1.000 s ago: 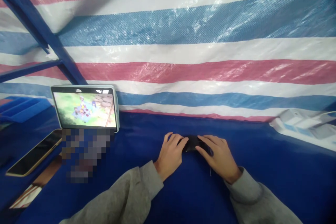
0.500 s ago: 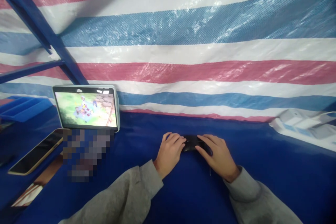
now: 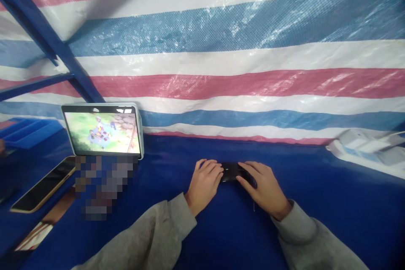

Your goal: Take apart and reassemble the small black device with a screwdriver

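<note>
A flat, glossy black object point(image 3: 230, 171) lies on the blue table point(image 3: 228, 232) between my two hands; its kind cannot be made out. My left hand point(image 3: 205, 183) holds its left end, with the fingers bent together over the edge. Round the right end is my right hand point(image 3: 262, 183), its fingers along the far side and its thumb on the near side. A dark rounded part shows under that palm, and a thin light strand hangs below it. Both ends of the object are covered by my fingers.
Left of my hands stands a lit tablet point(image 3: 103, 133) showing a cartoon scene. A phone point(image 3: 44, 185) lies before it, near a pixelated patch. A blue compartment tray point(image 3: 31, 130) is far left, white boxes point(image 3: 367, 152) far right. Striped sheeting point(image 3: 221, 84) hangs behind.
My hands keep almost the same hold and place on the black object. The view has shifted slightly. A small blurred shape now shows at the left edge beside the blue tray.
</note>
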`<state>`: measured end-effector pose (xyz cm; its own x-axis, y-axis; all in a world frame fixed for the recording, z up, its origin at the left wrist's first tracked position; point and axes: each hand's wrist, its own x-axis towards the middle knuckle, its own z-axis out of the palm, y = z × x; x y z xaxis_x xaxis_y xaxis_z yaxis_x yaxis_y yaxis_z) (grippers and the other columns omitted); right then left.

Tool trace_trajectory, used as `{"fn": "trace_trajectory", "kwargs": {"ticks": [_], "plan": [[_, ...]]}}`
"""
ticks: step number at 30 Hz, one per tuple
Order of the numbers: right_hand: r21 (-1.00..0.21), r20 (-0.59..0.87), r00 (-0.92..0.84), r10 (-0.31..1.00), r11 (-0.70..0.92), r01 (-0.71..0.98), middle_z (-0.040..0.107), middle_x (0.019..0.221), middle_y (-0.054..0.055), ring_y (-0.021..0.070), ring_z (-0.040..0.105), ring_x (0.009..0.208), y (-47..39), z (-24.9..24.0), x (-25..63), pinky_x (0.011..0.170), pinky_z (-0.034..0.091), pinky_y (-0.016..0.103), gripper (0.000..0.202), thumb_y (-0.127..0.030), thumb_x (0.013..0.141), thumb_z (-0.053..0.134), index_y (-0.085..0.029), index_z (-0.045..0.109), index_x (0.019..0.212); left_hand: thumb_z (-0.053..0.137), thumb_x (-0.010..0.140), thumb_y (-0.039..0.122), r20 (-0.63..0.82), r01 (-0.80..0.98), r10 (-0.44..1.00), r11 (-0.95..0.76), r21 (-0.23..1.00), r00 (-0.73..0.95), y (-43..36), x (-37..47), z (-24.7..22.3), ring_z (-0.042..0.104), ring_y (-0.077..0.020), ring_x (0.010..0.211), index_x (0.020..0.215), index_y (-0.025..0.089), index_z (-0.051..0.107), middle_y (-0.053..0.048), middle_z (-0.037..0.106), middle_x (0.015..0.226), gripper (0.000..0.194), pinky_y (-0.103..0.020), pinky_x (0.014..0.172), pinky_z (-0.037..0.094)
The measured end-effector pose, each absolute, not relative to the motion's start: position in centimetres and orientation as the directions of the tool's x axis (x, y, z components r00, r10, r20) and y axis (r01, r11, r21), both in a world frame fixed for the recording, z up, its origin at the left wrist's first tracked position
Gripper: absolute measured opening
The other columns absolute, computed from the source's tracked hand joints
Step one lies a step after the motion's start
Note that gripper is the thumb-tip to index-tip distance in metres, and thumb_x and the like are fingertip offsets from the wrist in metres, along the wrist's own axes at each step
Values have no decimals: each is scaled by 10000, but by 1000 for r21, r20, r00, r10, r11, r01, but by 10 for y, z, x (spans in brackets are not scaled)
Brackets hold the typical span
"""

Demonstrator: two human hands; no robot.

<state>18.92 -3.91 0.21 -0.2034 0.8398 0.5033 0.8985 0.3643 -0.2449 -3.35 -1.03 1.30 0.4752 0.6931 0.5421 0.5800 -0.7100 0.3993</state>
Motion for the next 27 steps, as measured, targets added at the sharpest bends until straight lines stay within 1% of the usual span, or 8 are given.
{"fn": "trace_trajectory", "kwargs": {"ticks": [4,6,9,12,18,21,24,27], "plan": [[-268,498,-208,842,377,887,704,1117,120,264,660,1035,-39,4,189,921,524,444,422,-488,944,501,-191,661,1197,513,986,146,544,573,694,-710,409,471,-11,-34,13,651,-228,1102,1058,189,672,-48,739,1070,180,-458,1022,429],[-288,491,-207,846,382,878,696,1129,127,260,658,1036,-39,4,189,920,537,442,427,-480,949,493,-179,650,1208,523,980,145,550,568,697,-707,421,460,-10,-35,12,629,-241,1147,1032,190,683,-49,739,1073,174,-451,1000,446],[-302,483,-211,850,388,871,689,1136,129,262,656,1047,-39,4,189,953,533,471,414,-464,952,488,-181,640,1214,527,975,139,556,561,700,-705,434,449,-8,-35,11,612,-255,1175,974,193,703,-49,744,1052,184,-445,974,467],[-310,476,-221,852,397,864,688,1130,125,266,658,1057,-39,4,190,985,520,498,398,-452,946,502,-190,633,1215,533,970,131,562,557,696,-708,435,447,-8,-35,12,624,-254,1154,967,195,710,-46,747,1042,187,-453,971,472],[-322,467,-216,858,392,862,689,1127,123,265,664,1062,-39,6,189,979,538,482,397,-448,941,509,-199,630,1226,564,958,132,603,540,676,-723,432,423,-10,-35,13,623,-255,1145,954,193,709,-48,736,1071,157,-452,959,476],[-314,466,-221,857,393,864,687,1137,128,267,662,1074,-40,6,189,1008,520,502,398,-444,945,500,-195,629,1228,567,958,133,625,522,657,-740,425,422,-9,-36,13,621,-254,1140,938,189,711,-52,732,1067,155,-447,951,480],[-301,474,-225,851,397,867,688,1131,133,263,666,1067,-39,6,188,1019,515,510,402,-439,951,489,-183,628,1228,571,953,126,612,521,662,-738,430,432,-8,-36,12,621,-257,1139,912,188,709,-49,733,1059,157,-446,949,480],[-294,485,-223,845,397,869,693,1121,131,260,672,1056,-39,5,188,1019,517,507,392,-430,948,496,-182,636,1218,566,954,117,587,513,674,-732,448,450,-7,-36,11,652,-239,1077,939,196,701,-37,742,1017,158,-432,935,487]]}}
